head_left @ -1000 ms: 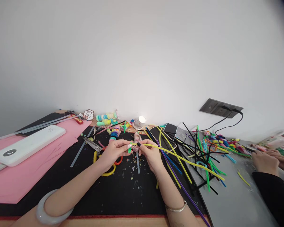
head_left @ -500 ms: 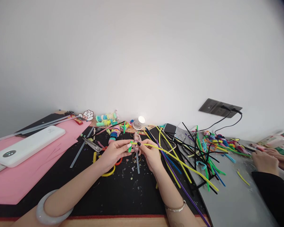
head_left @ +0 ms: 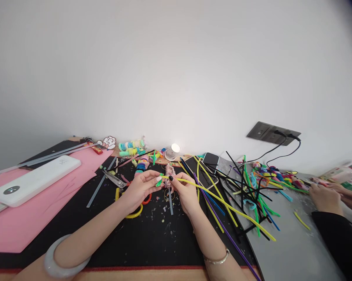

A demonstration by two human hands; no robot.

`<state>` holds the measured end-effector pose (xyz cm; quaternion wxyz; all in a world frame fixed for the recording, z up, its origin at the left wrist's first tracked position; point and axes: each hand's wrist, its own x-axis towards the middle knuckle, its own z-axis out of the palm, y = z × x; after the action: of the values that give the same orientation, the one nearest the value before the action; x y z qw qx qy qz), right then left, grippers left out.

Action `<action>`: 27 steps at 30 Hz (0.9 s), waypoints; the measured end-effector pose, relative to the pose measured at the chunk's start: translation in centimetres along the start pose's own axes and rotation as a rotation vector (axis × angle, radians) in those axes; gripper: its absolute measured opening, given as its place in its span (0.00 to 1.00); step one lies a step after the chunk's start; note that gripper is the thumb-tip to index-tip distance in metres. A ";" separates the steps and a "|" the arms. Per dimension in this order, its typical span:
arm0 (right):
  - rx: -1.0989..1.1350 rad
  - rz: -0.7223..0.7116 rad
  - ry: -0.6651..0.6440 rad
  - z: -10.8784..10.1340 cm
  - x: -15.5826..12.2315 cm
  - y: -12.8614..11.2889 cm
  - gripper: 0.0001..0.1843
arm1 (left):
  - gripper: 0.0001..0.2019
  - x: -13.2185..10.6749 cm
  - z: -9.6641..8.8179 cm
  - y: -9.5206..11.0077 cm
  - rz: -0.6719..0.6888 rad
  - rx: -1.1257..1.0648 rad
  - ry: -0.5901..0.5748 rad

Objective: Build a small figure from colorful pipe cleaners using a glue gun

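My left hand (head_left: 142, 189) pinches a small piece of green pipe cleaner (head_left: 160, 180) between thumb and fingers. Close beside it, my right hand (head_left: 185, 190) grips a long yellow pipe cleaner (head_left: 223, 200) near its left end, which meets the green piece. The yellow length trails over my right forearm toward the right. Behind my fingers stands a pinkish glue gun (head_left: 169, 168), partly hidden, with a translucent glue stick (head_left: 171, 203) pointing toward me. Scissors (head_left: 134, 214) with yellow and red handles lie partly under my left hand.
Loose pipe cleaners (head_left: 246, 195) are heaped at the right. A white power bank (head_left: 38, 179) rests on pink sheets (head_left: 44, 218) at the left. A small lit lamp (head_left: 172, 152) and phones (head_left: 210, 162) stand near the wall. A co-worker's hands (head_left: 326, 199) are at far right.
Both hands have shifted slightly left with the pipe cleaners. The free end of the yellow one has swung a little to the right. The co-worker's hands moved slightly left.
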<state>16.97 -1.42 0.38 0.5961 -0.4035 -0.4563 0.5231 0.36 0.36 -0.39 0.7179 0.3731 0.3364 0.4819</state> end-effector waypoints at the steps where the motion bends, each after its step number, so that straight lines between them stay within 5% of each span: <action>1: 0.007 0.006 -0.003 0.0 0.0 -0.1 0.12 | 0.13 0.0 -0.1 0.0 0.000 0.000 -0.003; 27: 0.234 0.273 -0.245 -0.2 -0.4 0.1 0.17 | 0.11 -1.2 -0.1 0.5 -0.187 -0.155 -0.411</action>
<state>17.14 -1.83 0.16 0.5026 -0.3229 -0.4026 0.6936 -0.30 -0.62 0.19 0.8393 0.3743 0.1782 0.3517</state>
